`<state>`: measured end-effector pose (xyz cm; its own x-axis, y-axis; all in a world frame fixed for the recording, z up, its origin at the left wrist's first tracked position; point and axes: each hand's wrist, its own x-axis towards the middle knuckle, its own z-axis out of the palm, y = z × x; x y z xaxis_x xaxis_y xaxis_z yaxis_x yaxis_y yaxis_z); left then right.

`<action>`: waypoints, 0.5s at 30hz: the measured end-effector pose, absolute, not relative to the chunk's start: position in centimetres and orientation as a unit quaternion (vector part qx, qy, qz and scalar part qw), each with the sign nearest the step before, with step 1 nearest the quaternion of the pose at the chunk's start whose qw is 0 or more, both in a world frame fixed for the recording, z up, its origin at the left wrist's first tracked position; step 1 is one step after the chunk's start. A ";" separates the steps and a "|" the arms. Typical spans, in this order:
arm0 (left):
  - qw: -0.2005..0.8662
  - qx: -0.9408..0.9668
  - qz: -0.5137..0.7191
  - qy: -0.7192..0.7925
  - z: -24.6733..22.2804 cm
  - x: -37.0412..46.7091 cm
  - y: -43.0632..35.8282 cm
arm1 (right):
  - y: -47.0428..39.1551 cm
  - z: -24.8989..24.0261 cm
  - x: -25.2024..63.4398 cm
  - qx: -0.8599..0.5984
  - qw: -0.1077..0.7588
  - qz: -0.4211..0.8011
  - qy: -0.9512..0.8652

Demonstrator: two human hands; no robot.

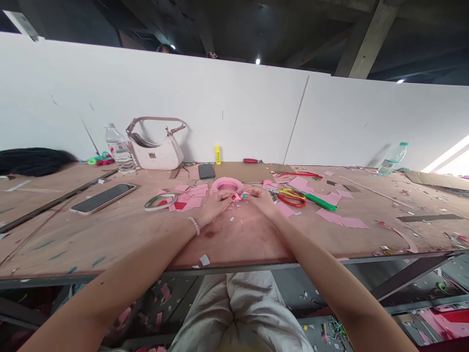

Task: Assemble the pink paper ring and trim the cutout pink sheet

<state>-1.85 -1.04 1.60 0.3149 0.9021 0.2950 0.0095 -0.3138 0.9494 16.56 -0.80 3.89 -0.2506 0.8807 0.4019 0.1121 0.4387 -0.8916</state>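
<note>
Landmark: pink ring (227, 182), lying on the table (242, 239). Small pink piece (239, 197) sits at fingertip level, on the near-right side of the ring, between both hands. Left hand (219, 203) is at the ring's near edge, overlapping it in view; thumb and fingers closed in a pinch, seemingly on the small pink piece. Touching ring or not, can't tell. Right hand (261, 198) is right of the ring, fingers curled, tips drawn together at the piece's right end; gripping or only touching, can't tell.

Key relation: ring lies just beyond the left fingertips, left of the right ones, so left hand is nearer. Ring looks round, no clear long axis; the piece is too small and covered to read its axis.

Around the ring: pink paper pieces (194, 202) left, green comb (321, 202) well to the right, yellow glue stick (217, 155) beyond it.
</note>
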 end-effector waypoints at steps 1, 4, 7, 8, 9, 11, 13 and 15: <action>0.455 0.667 0.476 0.350 1.7 -1.8 -1.0 | -0.8 3.9 16.5 -0.359 0.498 0.386 -0.689; 0.376 0.704 0.488 0.355 1.9 -1.9 -1.1 | -1.1 4.2 16.3 -0.349 0.508 0.371 -0.695; 0.339 0.705 0.508 0.361 1.9 -1.9 -1.0 | -1.5 4.5 16.1 -0.352 0.506 0.308 -0.725; 0.336 0.701 0.513 0.363 1.9 -1.9 -1.0 | -1.6 4.5 16.1 -0.358 0.501 0.280 -0.737; 0.336 0.698 0.517 0.364 1.8 -1.9 -0.9 | -1.7 4.5 16.1 -0.364 0.494 0.251 -0.749; 0.345 0.695 0.521 0.355 1.7 -1.8 -0.8 | -1.8 4.5 16.0 -0.375 0.482 0.204 -0.765; 0.363 0.691 0.526 0.338 1.6 -1.7 -0.8 | -1.8 4.3 16.0 -0.380 0.480 0.172 -0.772; 0.378 0.684 0.531 0.327 1.5 -1.7 -0.9 | -1.9 4.2 16.0 -0.384 0.481 0.148 -0.774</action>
<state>-1.66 -0.86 1.54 0.2225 0.8493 0.4788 0.0465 -0.4998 0.8649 16.02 -1.93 4.23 -0.2428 0.7362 0.6317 0.4524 0.6620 -0.5976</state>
